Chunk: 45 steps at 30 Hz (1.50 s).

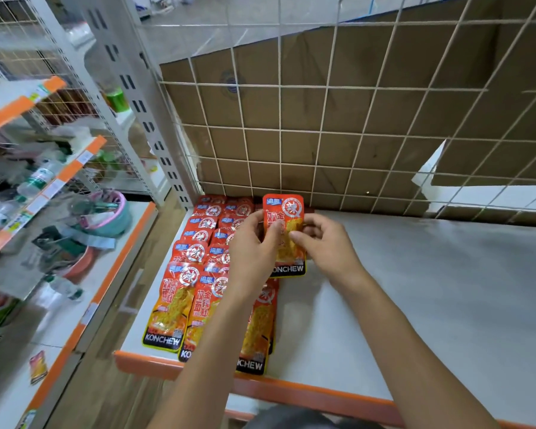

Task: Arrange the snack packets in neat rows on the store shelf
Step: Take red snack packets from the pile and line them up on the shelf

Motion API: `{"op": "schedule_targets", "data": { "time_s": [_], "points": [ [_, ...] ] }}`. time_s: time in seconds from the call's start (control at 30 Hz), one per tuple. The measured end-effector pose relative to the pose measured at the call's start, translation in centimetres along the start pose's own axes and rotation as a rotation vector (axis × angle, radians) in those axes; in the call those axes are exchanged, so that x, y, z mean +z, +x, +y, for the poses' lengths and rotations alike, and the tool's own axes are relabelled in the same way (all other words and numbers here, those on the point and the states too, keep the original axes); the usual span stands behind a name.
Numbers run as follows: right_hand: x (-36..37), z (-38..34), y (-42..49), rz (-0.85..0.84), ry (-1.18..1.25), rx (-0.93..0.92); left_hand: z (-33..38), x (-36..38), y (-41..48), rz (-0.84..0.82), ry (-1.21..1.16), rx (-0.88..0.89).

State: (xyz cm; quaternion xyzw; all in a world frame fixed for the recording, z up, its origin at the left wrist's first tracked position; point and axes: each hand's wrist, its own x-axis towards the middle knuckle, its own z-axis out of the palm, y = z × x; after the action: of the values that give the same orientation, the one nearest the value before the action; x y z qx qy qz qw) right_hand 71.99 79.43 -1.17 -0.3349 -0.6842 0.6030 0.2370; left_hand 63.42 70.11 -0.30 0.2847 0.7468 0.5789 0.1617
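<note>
I see fingers of both hands curled round one red snack packet [283, 212]: left hand [254, 246] pinches its left edge, right hand [325, 243] its right. The packet is upright, label toward me, just right of the overlapping packet rows [195, 252] at the left end of the white shelf [415, 289]. A wire grid [322, 131] backs the shelf.

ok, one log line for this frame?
left hand: pinches red-orange foil snack packet | right hand: pinches same packet | position: right edge of overlapping packet rows on white shelf | release: not yet
</note>
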Motion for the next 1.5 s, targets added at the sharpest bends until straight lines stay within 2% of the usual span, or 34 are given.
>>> {"op": "schedule_targets", "data": {
  "time_s": [0.07, 0.13, 0.2, 0.27, 0.5, 0.8, 1.1, 1.5],
  "points": [
    [-0.6, 0.4, 0.7, 0.118, 0.052, 0.061, -0.4, 0.0, -0.3, 0.037, 0.270, 0.210],
    [-1.4, 1.2, 1.7, 0.228, -0.009, 0.139, -1.2, -0.1, -0.5, 0.092, 0.579, 0.384],
    [-2.1, 1.7, 2.3, 0.227, -0.105, 0.189, -2.1, -0.2, -0.7, 0.131, 0.772, 0.461],
    [-2.0, 1.9, 2.5, 0.198, -0.180, 0.203, -2.8, -0.3, -0.9, 0.127, 0.860, 0.460],
    [-0.7, 1.8, 2.8, 0.188, -0.414, 0.169, -3.2, -0.5, -1.3, 0.051, 0.864, 0.400],
    [-0.1, 1.3, 2.6, 0.204, -0.753, 0.147, -3.1, -0.3, -1.2, 0.045, 0.863, 0.380],
    [0.4, 1.3, 2.4, 0.211, -0.773, 0.138, -3.3, -0.4, -1.4, 0.055, 0.813, 0.405],
    [1.3, 1.3, 1.5, 0.321, -0.727, 0.145, -3.1, -1.9, -2.1, 0.018, 0.674, 0.460]
  ]
}}
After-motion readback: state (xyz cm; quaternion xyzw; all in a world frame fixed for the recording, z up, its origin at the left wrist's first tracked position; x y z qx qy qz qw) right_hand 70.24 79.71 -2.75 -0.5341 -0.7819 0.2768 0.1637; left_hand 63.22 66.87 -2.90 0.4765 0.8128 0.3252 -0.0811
